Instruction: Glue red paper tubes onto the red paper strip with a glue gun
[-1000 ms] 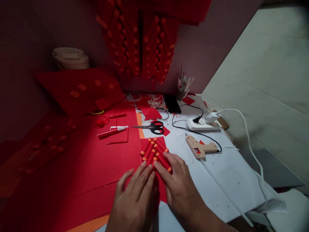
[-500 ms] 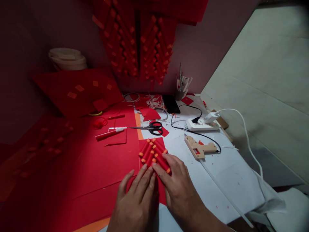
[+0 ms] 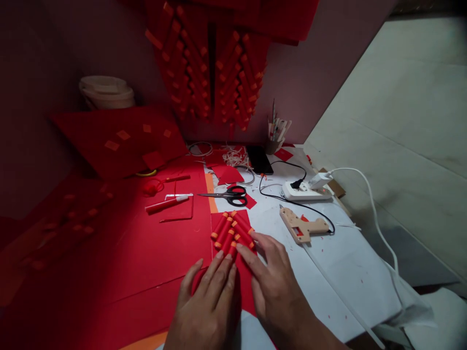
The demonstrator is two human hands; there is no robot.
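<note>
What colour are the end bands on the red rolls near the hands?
The end bands are orange, seen best in the head view.

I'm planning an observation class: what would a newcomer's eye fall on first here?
Probably the orange-banded red rolls near the centre, with the left hand and right hand touching them. Next, similar rolls high at the back, then the beige glue gun on the right.

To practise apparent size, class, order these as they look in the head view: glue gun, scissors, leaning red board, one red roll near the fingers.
1. Leaning red board
2. Glue gun
3. Scissors
4. Red roll
</note>
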